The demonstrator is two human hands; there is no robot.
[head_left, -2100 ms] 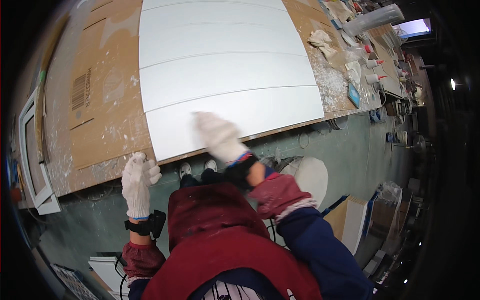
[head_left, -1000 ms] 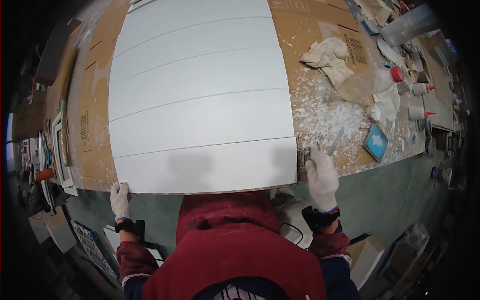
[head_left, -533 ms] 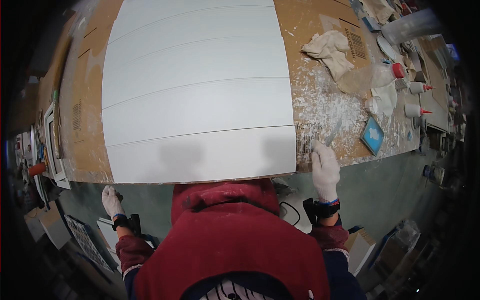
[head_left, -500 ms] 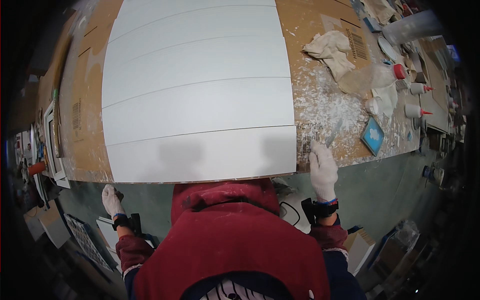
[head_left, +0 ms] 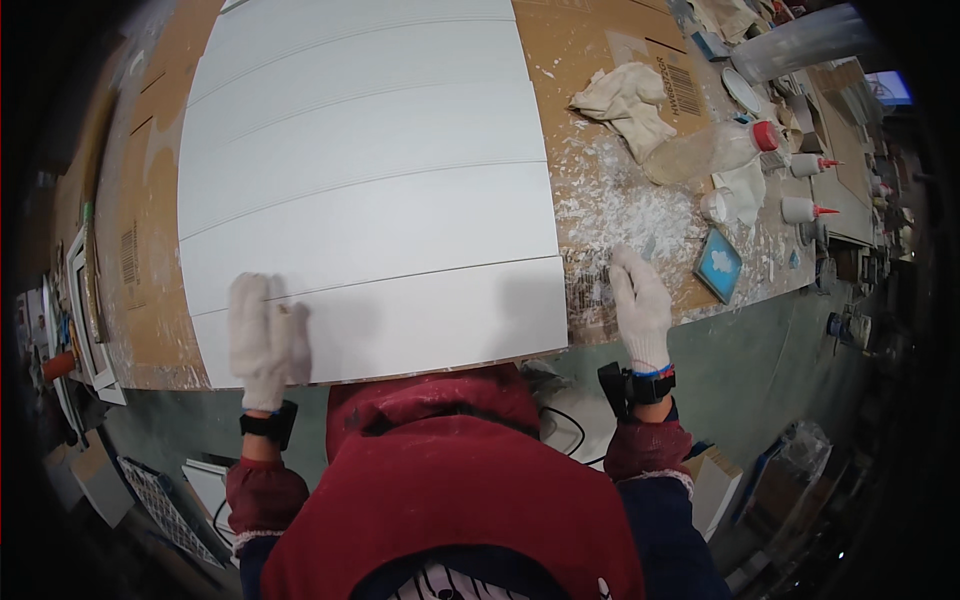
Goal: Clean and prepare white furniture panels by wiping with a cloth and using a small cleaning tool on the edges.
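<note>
My left hand [head_left: 262,340], in a white knit glove, is over the near left corner of a white panel [head_left: 400,230] with grooves running across it. Its fingers point away from me, stretched out, with nothing in them. My right hand [head_left: 642,312], gloved too, is above the paint-flecked cardboard [head_left: 592,225] just right of the panel. Its fingers reach forward, loosely extended, and I make out nothing held. A small greyish flat piece [head_left: 650,246] lies beyond the fingertips. Beside this hand is a blue-faced square dish [head_left: 718,266].
Farther right are a crumpled cloth [head_left: 628,105], a clear plastic bottle [head_left: 705,150] with a red cap, a white cap [head_left: 714,207] and white glue bottles [head_left: 800,210] with red tips. A clear plastic roll [head_left: 800,45] lies at the far right. Boards [head_left: 715,490] stand below the table edge.
My left hand has risen from below the table's edge onto the panel, its fingers straightening. My right hand has slid slightly forward. The view has shifted a little to the right.
</note>
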